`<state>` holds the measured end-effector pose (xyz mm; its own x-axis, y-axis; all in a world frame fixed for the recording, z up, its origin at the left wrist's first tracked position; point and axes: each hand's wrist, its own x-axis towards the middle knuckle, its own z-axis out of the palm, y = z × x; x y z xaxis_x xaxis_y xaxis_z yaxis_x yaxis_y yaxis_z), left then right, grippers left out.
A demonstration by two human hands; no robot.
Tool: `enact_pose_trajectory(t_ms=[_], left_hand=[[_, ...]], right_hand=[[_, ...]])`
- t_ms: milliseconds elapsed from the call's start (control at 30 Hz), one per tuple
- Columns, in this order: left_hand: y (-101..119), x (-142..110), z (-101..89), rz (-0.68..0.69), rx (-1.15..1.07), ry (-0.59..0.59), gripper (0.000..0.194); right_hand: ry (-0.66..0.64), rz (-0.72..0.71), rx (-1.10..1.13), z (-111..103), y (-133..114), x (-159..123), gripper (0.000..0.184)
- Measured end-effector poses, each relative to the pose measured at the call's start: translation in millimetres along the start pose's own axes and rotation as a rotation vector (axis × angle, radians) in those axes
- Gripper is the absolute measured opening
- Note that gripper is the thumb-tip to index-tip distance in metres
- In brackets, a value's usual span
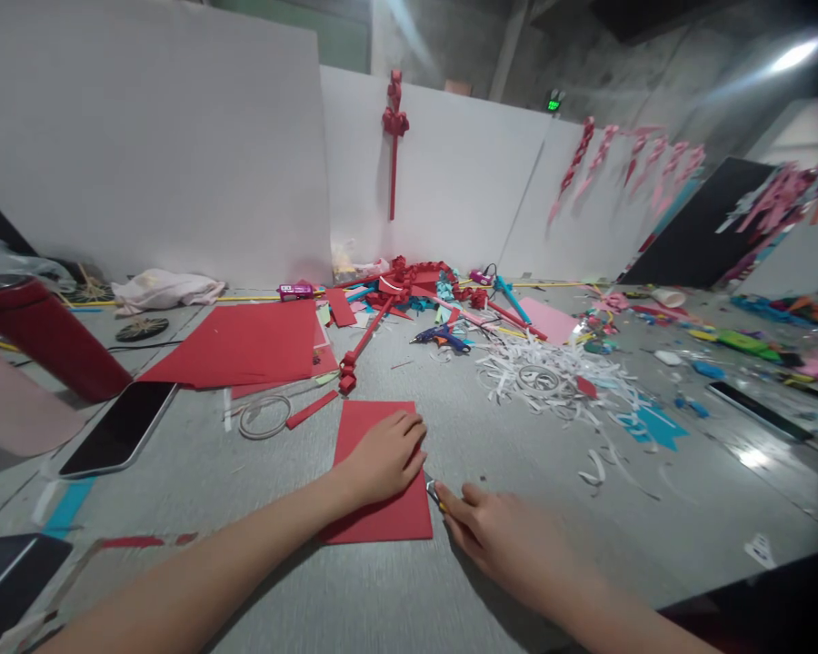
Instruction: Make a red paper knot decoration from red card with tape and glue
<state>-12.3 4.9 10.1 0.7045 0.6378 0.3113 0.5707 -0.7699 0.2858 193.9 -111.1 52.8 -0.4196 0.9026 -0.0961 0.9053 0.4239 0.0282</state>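
A red sheet of craft paper or foam [388, 513] lies on the grey table just in front of me. Across its upper right part my left hand [388, 454] rests palm down, pressing on the sheet with fingers laid out toward the right edge. Beside that edge, my right hand [497, 536] is closed around a utility knife [439, 499]. The blade end touches or nearly touches the sheet's right edge; most of the handle is hidden in the fingers. Beyond the sheet lie a thin red strip [313, 410] and a red folded-paper chain [347, 373].
To the left are larger red sheets [245, 345], a phone [119, 431], a red tumbler [54, 336] and a wire coil [264, 418]. A blue glue gun [440, 340] and white paper shreds [552, 372] lie ahead and right. White panels [436, 182] stand behind.
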Motion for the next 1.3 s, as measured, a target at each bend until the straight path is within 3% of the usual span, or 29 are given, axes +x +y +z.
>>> enact_pose_trajectory(t_ms=[167, 633, 800, 1100, 1300], left_hand=[[-13, -1, 8.1, -0.054, 0.065, -0.103, 0.074], [-24, -1, 0.5, -0.049, 0.028, -0.279, 0.115], [-25, -1, 0.3, -0.036, 0.034, -0.282, 0.115], [-24, -2, -0.2, 0.003, 0.029, -0.199, 0.11], [-26, -3, 1.1, -0.001, 0.038, -0.208, 0.111]], right_hand=[[0.001, -0.003, -0.002, 3, 1, -2, 0.04], [0.021, 0.021, -0.059, 7, 5, -4, 0.04], [0.022, 0.03, -0.073, -3, 4, 8, 0.039], [0.0, 0.086, -0.081, -15, 12, 65, 0.037], [0.005, 0.082, -0.071, -14, 14, 65, 0.037]])
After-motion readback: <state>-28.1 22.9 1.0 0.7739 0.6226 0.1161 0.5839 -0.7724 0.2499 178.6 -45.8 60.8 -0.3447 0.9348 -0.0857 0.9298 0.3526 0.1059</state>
